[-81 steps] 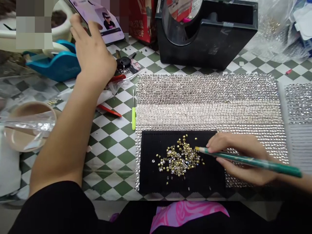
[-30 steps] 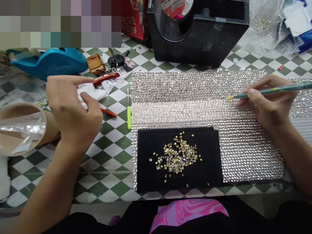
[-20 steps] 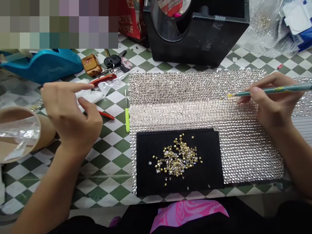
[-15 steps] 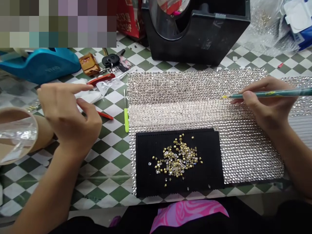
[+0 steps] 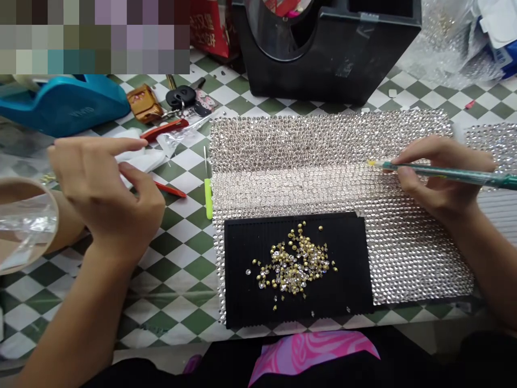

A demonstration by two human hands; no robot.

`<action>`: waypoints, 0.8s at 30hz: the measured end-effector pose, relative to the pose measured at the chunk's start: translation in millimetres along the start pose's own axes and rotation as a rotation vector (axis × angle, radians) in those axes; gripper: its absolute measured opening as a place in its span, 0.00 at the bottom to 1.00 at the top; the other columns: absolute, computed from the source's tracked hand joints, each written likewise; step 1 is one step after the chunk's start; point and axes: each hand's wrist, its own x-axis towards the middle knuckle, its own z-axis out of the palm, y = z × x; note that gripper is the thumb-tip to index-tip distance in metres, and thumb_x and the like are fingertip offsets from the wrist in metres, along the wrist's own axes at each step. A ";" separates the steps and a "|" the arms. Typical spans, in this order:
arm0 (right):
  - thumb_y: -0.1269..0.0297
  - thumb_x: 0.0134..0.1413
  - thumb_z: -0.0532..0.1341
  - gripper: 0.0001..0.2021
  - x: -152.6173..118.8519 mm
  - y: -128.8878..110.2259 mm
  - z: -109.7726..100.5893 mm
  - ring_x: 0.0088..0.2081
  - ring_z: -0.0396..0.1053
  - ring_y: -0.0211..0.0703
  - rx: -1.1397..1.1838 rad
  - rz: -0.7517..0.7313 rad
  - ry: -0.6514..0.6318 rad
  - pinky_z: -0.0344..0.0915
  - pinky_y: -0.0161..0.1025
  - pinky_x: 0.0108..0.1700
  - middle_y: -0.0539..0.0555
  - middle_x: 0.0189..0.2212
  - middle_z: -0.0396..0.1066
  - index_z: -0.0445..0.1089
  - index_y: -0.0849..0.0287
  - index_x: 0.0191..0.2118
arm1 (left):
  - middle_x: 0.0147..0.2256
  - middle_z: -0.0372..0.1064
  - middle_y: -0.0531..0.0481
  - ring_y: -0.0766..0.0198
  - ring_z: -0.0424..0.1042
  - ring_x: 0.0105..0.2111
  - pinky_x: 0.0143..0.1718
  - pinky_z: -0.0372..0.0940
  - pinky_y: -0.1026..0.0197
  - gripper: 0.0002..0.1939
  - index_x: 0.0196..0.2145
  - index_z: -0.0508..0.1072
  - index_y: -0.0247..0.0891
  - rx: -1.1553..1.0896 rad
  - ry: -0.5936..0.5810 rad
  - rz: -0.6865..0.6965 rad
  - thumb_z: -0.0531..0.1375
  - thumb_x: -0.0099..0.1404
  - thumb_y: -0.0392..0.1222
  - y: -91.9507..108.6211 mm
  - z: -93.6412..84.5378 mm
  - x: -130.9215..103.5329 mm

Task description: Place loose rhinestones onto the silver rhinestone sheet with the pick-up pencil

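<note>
Thumb and forefinger of the right hand [image 5: 448, 175] pinch a green pencil [image 5: 464, 175] close behind its yellow tip [image 5: 370, 163], which points past the far right corner of a black tray [image 5: 250, 302]. The tip is at a line where two bands of the rhinestone sheet [image 5: 420, 264] meet; whether it touches cannot be told. Good control here likely rests on a light pinch, a steady wrist and a straight lift, so that neighbouring stones are not nudged. The tray lies on the sheet, with loose gold-backed stones [image 5: 297, 269] heaped at its middle; a sleeve or wrist swept low over it could scatter them. Left of the tray, the left hand [image 5: 109, 188] hovers, thumb and forefinger apart with nothing visible between, its other fingers hidden. A green-handled needle tool [image 5: 209, 198] lies just beyond the tray's far left corner.
</note>
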 end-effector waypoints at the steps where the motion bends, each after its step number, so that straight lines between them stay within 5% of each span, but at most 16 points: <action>1: 0.76 0.49 0.63 0.08 0.1 -0.5 0.5 0.32 0.70 0.36 -0.002 -0.005 0.007 0.65 0.38 0.33 0.49 0.32 0.73 0.73 0.57 0.36 | 0.47 0.72 0.33 0.33 0.69 0.50 0.46 0.62 0.27 0.26 0.52 0.73 0.33 0.021 0.020 0.043 0.54 0.55 0.31 -3.2 1.6 -0.4; 7: 0.74 0.50 0.63 0.07 -1.2 -1.0 0.3 0.32 0.70 0.35 -0.004 0.036 0.018 0.65 0.36 0.32 0.48 0.32 0.73 0.73 0.57 0.36 | 0.43 0.72 0.27 0.31 0.71 0.45 0.41 0.64 0.29 0.19 0.48 0.74 0.25 0.085 0.041 0.116 0.52 0.61 0.29 -7.5 4.9 0.0; 24: 0.71 0.54 0.64 0.04 1.1 -2.5 1.1 0.32 0.71 0.36 -0.070 0.066 0.081 0.69 0.39 0.33 0.49 0.32 0.74 0.73 0.56 0.37 | 0.43 0.72 0.25 0.30 0.70 0.46 0.40 0.65 0.29 0.18 0.47 0.73 0.23 0.082 0.030 0.131 0.51 0.63 0.30 -8.3 7.7 0.5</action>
